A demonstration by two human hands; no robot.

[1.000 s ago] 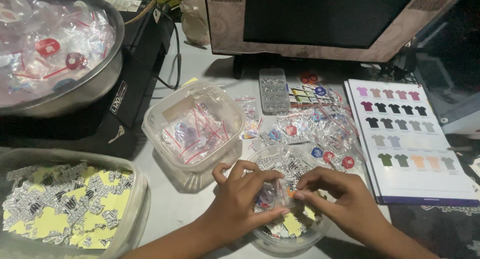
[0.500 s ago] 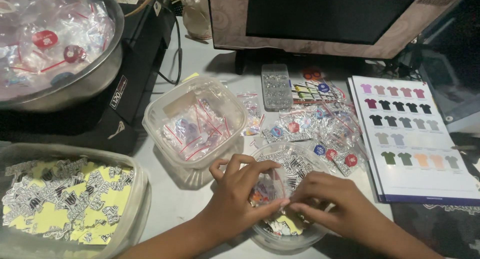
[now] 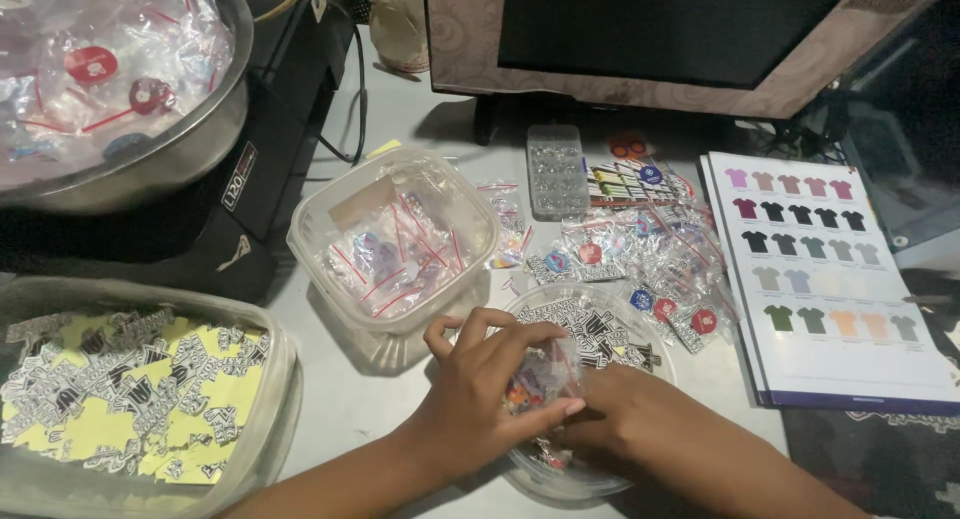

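My left hand [image 3: 480,389] and my right hand [image 3: 620,419] meet over a round clear plastic tub [image 3: 640,344] at the front of the table. Together they pinch a small clear plastic bag [image 3: 540,379] with colourful pieces inside. The tub holds black-and-white stickers. My left fingers curl around the bag's left side. My right hand grips its right edge, partly hidden behind the bag.
A square clear tub [image 3: 395,244] with red-striped bags stands behind my left hand. A tub of stickers on yellow backing [image 3: 130,389] sits at left, a metal bowl of bagged badges [image 3: 120,79] on a black box. Loose bagged badges [image 3: 640,254], a shirt colour chart [image 3: 830,279] and a monitor [image 3: 680,39] lie beyond.
Both hands have shifted slightly lower and to the right over the round tub, still working the small bag. The view has tilted a little.
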